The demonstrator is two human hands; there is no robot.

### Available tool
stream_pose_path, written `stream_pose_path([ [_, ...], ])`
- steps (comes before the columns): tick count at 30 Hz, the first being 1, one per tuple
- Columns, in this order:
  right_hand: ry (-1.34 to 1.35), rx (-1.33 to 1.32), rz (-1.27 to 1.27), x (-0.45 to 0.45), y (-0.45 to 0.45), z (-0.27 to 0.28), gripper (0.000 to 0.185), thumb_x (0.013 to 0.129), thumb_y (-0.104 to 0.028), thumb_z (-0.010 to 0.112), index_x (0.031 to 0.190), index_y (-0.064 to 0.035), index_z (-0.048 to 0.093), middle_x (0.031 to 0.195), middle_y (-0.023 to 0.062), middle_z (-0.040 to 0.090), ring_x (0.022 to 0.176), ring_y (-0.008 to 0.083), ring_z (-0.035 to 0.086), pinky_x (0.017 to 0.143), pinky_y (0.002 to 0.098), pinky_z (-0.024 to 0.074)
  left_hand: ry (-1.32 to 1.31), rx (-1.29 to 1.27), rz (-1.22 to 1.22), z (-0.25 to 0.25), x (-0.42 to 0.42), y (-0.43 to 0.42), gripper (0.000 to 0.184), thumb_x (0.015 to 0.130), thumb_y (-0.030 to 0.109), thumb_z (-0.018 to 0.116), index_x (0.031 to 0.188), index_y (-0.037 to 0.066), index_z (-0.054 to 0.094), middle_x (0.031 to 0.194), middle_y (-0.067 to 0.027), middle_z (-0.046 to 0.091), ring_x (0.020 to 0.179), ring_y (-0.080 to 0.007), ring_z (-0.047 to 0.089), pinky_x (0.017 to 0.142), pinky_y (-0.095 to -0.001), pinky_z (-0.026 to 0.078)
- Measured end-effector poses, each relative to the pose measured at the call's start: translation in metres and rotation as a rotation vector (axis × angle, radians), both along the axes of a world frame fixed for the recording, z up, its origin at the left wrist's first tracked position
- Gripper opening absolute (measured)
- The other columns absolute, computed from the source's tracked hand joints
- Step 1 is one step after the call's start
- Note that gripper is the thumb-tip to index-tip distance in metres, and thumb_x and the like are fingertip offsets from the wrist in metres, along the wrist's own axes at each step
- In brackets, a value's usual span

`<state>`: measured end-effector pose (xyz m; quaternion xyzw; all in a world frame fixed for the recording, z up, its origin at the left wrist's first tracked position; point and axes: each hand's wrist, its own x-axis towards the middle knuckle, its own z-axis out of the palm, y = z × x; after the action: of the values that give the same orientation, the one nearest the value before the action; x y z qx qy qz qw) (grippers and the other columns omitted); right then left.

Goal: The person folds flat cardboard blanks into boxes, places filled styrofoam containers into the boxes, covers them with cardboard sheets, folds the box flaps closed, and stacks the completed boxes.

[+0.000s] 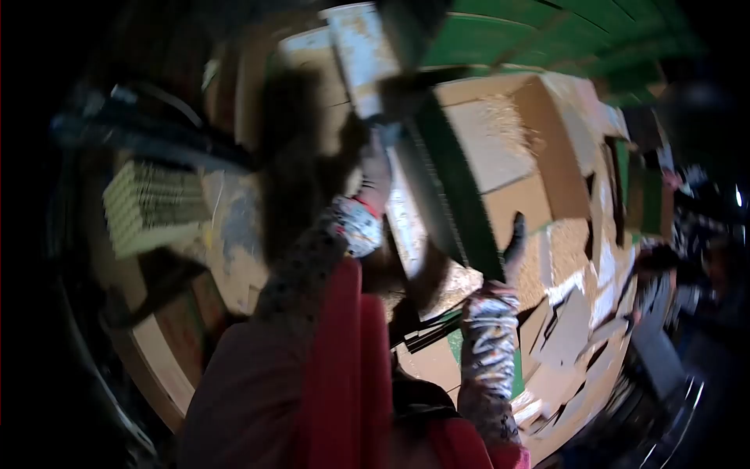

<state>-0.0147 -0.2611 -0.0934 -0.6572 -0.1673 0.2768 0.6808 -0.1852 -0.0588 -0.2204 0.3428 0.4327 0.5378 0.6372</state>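
Note:
A long dark green panel or narrow box (453, 168) with a grey side and a pale, rough edge slants across the middle. My right hand (512, 252), in a dark glove, grips its lower end, with one finger or the thumb sticking up along the green face. My left hand (376, 172) is at the grey side, near the upper end, and seems to hold it there. Its fingers are blurred and partly hidden. Patterned sleeves cover both forearms. Behind the panel stands an open cardboard box (558, 148) with wood shavings (500, 117) inside.
On the left is a stack of pale moulded trays (152, 207). Green boards (500, 39) lie across the top. Loose cardboard pieces (566, 328) and more shavings spread at right. Another person (715, 273) is at the far right, dim and blurred.

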Motion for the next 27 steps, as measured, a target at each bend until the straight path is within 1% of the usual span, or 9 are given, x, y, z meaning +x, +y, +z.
stream_pose_path([
  [3,0.626,0.246,0.271,0.01,-0.023,0.002,0.057,0.094,-0.032,0.053,0.137,-0.0021,0.032,0.132,0.0106,0.044,0.12,0.0228,0.043,0.102,0.0367,0.0354,0.167,0.003,-0.097,0.058,-0.047,-0.08,0.03,0.094,0.014,0.05,0.12,-0.001,0.055,0.116,-0.0136,0.06,0.107,-0.0239,0.057,0.092,-0.032,0.043],
  [4,0.007,0.008,0.315,0.014,-0.047,-0.01,0.055,0.094,-0.032,0.051,0.138,-0.0038,0.031,0.133,0.0105,0.043,0.12,0.0234,0.042,0.103,0.0382,0.0347,0.362,0.056,-0.07,0.057,-0.074,-0.111,0.036,0.093,0.02,0.053,0.123,-0.001,0.052,0.114,-0.011,0.061,0.105,-0.0223,0.057,0.092,-0.0317,0.043],
  [6,-0.274,-0.148,0.181,-0.002,-0.09,-0.021,0.051,0.096,-0.029,0.048,0.138,-0.0063,0.033,0.13,0.011,0.045,0.12,0.0238,0.042,0.103,0.0405,0.034,0.796,0.065,-0.252,0.084,-0.141,-0.159,0.043,0.091,0.021,0.058,0.127,0.001,0.048,0.119,-0.0122,0.057,0.106,-0.0223,0.056,0.091,-0.032,0.044],
  [9,0.239,-0.231,-0.026,-0.058,-0.14,-0.044,0.047,0.096,-0.033,0.044,0.133,-0.0029,0.043,0.127,0.0114,0.05,0.112,0.0217,0.05,0.1,0.0417,0.0382,0.841,-0.178,-0.202,-0.015,-0.24,-0.238,0.04,0.087,0.019,0.06,0.12,-0.002,0.054,0.118,-0.0221,0.056,0.106,-0.0286,0.057,0.087,-0.0367,0.048],
  [13,-0.123,-0.307,0.543,-0.205,-0.104,-0.044,0.032,0.091,-0.011,0.055,0.12,0.0012,0.055,0.113,0.0102,0.059,0.102,0.0193,0.055,0.087,0.031,0.0472,1.164,-0.26,-0.075,-0.06,-0.35,-0.278,0.04,0.083,0.027,0.063,0.112,0.0,0.058,0.107,-0.0211,0.061,0.098,-0.0359,0.059,0.083,-0.0406,0.049],
  [14,-0.031,-0.278,0.562,-0.228,-0.082,-0.043,0.038,0.088,-0.005,0.058,0.125,0.0026,0.051,0.12,0.0107,0.056,0.107,0.0195,0.053,0.088,0.0282,0.0465,1.23,-0.288,-0.065,-0.078,-0.368,-0.273,0.04,0.082,0.028,0.063,0.11,0.0,0.059,0.105,-0.021,0.062,0.097,-0.0376,0.059,0.083,-0.0414,0.049],
  [17,-0.621,-0.41,0.677,-0.242,-0.008,-0.089,0.053,0.088,-0.009,0.061,0.134,0.0022,0.039,0.134,0.0123,0.046,0.121,0.0224,0.046,0.102,0.0338,0.0364,1.279,-0.493,-0.179,-0.151,-0.403,-0.226,0.043,0.082,0.035,0.06,0.112,0.004,0.057,0.11,-0.0207,0.059,0.103,-0.0384,0.055,0.086,-0.044,0.046],
  [22,-0.219,-0.745,0.597,-0.275,0.054,-0.179,0.077,0.083,-0.02,0.07,0.141,0.0027,0.026,0.135,0.0167,0.041,0.123,0.0297,0.041,0.104,0.0375,0.032,1.488,-0.525,-0.22,-0.351,-0.44,-0.116,0.047,0.081,0.039,0.059,0.116,0.008,0.055,0.113,-0.0208,0.057,0.108,-0.0341,0.053,0.089,-0.0452,0.044],
  [27,-0.272,-1.099,0.439,-0.29,0.013,-0.234,0.077,0.083,-0.02,0.069,0.141,0.0029,0.024,0.135,0.0168,0.04,0.123,0.0288,0.04,0.104,0.0372,0.0315,1.546,-0.491,-0.438,-0.53,-0.461,-0.056,0.043,0.081,0.039,0.06,0.111,0.008,0.058,0.108,-0.0194,0.059,0.105,-0.0313,0.055,0.086,-0.0445,0.045],
])
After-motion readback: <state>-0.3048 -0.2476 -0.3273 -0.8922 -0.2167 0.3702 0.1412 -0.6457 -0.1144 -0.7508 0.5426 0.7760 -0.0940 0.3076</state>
